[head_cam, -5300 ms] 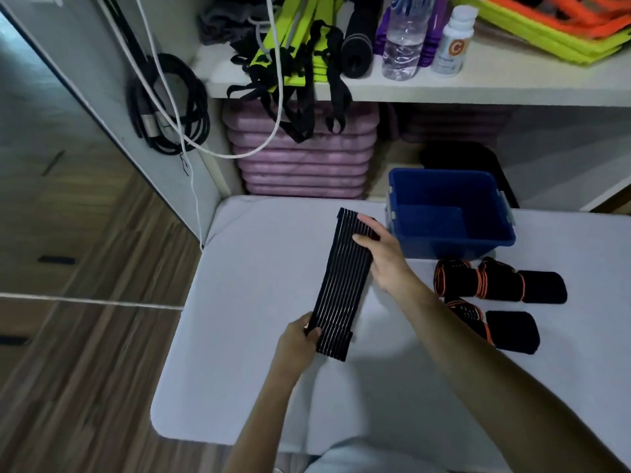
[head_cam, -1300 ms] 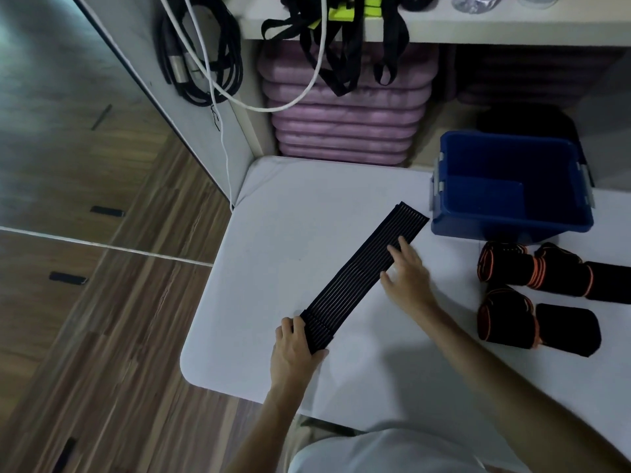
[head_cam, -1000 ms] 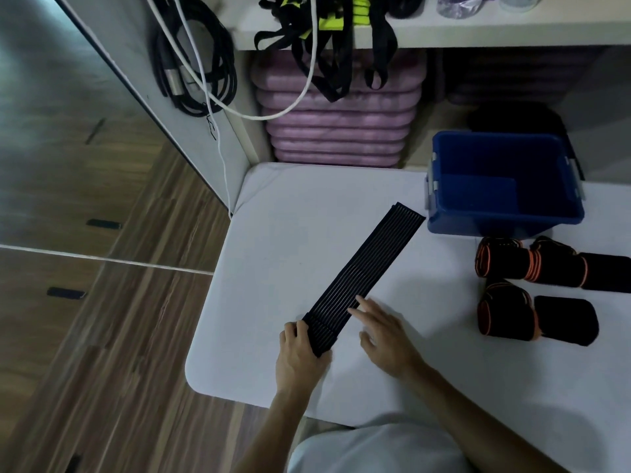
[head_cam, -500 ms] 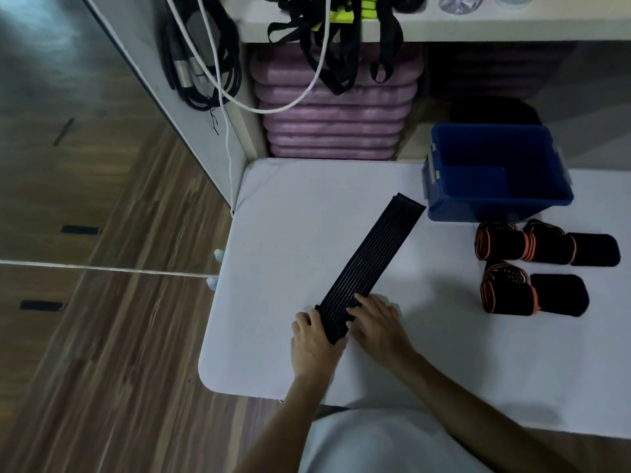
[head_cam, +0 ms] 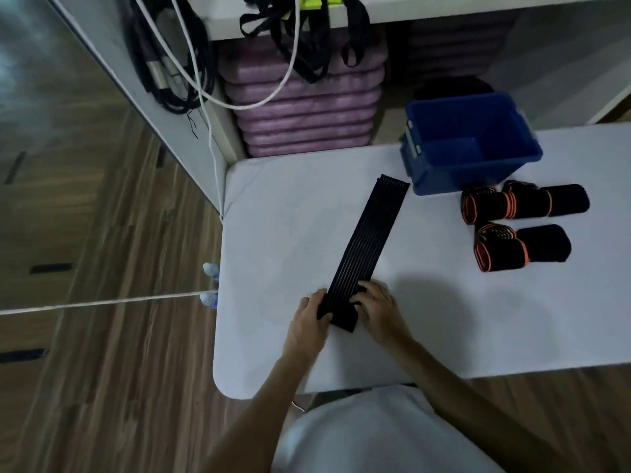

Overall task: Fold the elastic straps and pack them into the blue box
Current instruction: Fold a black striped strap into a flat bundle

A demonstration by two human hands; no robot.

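- White tabletop (head_cam: 444, 319) carries everything the task needs, with a shelf unit behind it and wood floor to the left.
- Blue box (head_cam: 471, 172) sits at the far edge of the table; what shows of its inside looks bare, so packing has apparently not begun.
- Black ribbed elastic strap (head_cam: 370, 240) lies flat and stretched out on the table, its far end just beside the box's near left corner, its near end at the person's hands.
- Two rolled black straps with orange edging (head_cam: 512, 203) lie side by side to the right of the long strap, near the box.
- Left hand (head_cam: 309, 322) and right hand (head_cam: 379, 310) each pinch a side of the strap's near end, fingers curled over it.
- Judging by this, the fold or roll is just starting; the next move calls for turning that end over toward the box, keeping the edges aligned.
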